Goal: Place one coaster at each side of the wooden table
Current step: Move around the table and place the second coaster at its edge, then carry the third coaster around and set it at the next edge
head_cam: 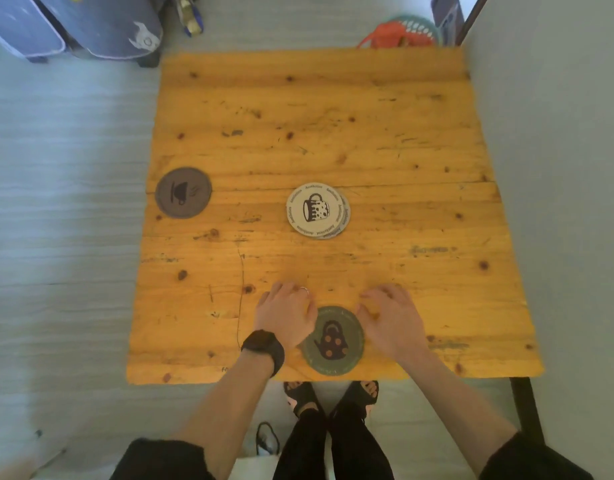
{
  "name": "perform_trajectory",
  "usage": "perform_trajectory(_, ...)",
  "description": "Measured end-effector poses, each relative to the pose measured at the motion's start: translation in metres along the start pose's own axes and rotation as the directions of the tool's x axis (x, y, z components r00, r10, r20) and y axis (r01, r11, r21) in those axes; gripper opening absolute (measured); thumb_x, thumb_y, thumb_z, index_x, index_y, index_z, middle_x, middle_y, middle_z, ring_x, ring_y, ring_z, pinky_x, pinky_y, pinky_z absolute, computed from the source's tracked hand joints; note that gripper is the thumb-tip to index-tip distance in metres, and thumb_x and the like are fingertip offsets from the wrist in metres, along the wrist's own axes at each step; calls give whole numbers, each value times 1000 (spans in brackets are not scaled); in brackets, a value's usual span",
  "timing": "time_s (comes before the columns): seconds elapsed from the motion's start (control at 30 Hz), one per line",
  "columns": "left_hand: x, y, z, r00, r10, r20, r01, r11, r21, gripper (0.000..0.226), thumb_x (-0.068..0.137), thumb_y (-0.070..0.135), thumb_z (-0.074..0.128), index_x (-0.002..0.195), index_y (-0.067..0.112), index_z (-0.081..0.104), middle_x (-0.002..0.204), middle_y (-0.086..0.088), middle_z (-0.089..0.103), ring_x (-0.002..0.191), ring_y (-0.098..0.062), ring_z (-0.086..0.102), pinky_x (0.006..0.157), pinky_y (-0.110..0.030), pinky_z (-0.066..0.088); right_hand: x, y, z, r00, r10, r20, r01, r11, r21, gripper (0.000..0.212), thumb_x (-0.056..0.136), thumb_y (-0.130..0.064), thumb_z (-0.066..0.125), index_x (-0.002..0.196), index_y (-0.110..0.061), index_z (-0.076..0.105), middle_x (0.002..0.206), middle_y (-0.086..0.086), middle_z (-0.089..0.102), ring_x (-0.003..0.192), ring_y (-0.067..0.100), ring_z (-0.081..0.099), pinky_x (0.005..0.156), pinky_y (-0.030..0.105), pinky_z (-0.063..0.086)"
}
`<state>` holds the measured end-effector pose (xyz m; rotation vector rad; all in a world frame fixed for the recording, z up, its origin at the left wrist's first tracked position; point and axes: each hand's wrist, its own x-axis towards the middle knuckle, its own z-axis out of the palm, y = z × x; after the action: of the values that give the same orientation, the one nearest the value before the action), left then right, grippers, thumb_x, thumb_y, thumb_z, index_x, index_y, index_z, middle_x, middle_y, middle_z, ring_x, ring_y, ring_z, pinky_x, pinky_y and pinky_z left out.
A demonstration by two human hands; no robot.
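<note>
So the round green coaster sits flat by the knotty wooden table's near edge, left hand and right hand resting open either side of it.

- Soft, even daylight; the wooden counter glows warm orange.
- Faint shadows only.
- Edges bow from the wide lens.
- Slight overall blur, corners softest.
</note>
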<state>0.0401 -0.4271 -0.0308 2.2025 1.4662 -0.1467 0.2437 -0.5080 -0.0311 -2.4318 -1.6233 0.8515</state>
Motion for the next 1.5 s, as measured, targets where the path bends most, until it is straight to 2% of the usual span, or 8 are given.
perform_trajectory(0.2, 80, 3, -22, 993, 72, -95, -66, 996, 68, 52, 91, 41, 49, 139, 23, 44, 154, -5, 29, 140, -27, 27, 112, -45, 30, 31, 4, 25, 996, -16, -82, 1, 982, -190, 63, 99, -64, 19, 157, -42, 7, 169, 0, -8, 154, 24, -12, 122, 57, 3)
perform_trajectory(0.37, 117, -5, -19, 992, 97, -75, -89, 990, 114, 64, 97, 49, 38, 153, 24, 19, 163, 0, 6, 150, -20, 2, 120, -44, 8, 31, 11, 49, 984, -8, -180, -31, 977, -213, 65, 101, -61, 19, 159, -38, -2, 169, 0, -9, 155, 24, -9, 121, 62, 5)
perform_trajectory(0.57, 134, -11, -30, 969, 248, 2, -231, 901, 367, 56, 101, 44, 37, 151, 18, 31, 156, -12, 31, 143, -27, 29, 113, -40, 29, 30, 10, 47, 985, -13, -172, -22, 980, -200, 65, 101, -62, 17, 159, -38, 0, 169, 0, -8, 155, 23, -10, 121, 59, -1)
perform_trajectory(0.8, 147, -3, -62, 963, 193, 191, -261, 847, 463, 47, 100, 23, 41, 147, 27, 36, 157, -5, 32, 105, -36, 63, 71, -40, 54, 31, 8, 37, 998, 7, -59, -20, 978, -208, 65, 97, -67, 1, 153, -42, -20, 162, -5, -35, 148, 19, -33, 118, 55, -18)
perform_trajectory(0.97, 144, 5, -74, 992, 123, -9, -117, 962, 246, 33, 100, 20, 41, 132, 27, 42, 72, 3, 53, 51, -23, 50, 40, -28, 38, 35, 11, 26, 996, 23, 85, -5, 978, -206, 68, 91, -73, -4, 145, -45, -36, 152, -7, -50, 141, 18, -45, 117, 56, -20)
perform_trajectory(1.17, 97, 31, -106, 943, -14, -333, -76, 964, -256, 27, 103, 36, 32, 120, 26, 51, 60, 7, 57, 39, -12, 45, 35, -23, 25, 39, -11, -41, 935, 109, 337, -163, 977, 136, 79, 91, -76, 32, 158, -37, 14, 168, -7, -12, 154, 22, -10, 121, 54, 7)
perform_trajectory(1.33, 25, 75, -123, 993, -95, -72, 16, 705, -709, 21, 102, 29, 43, 115, 20, 57, 107, -8, 69, 83, -21, 66, 63, -25, 50, -22, -34, -102, 881, 184, 435, -467, 199, 861, 77, 71, -80, 60, 135, -38, 53, 130, -4, 67, 115, 21, 66, 94, 48, 52)
perform_trajectory(1.5, -58, 122, -115, 954, -52, 295, 293, 354, -888, 23, 100, 26, 49, 118, 13, 55, 109, -10, 70, 88, -24, 73, 75, -38, 61, -119, -4, -120, 884, 267, 383, -382, -58, 922, 48, 81, -49, 76, 123, -27, 68, 119, -1, 74, 99, 20, 72, 79, 39, 55)
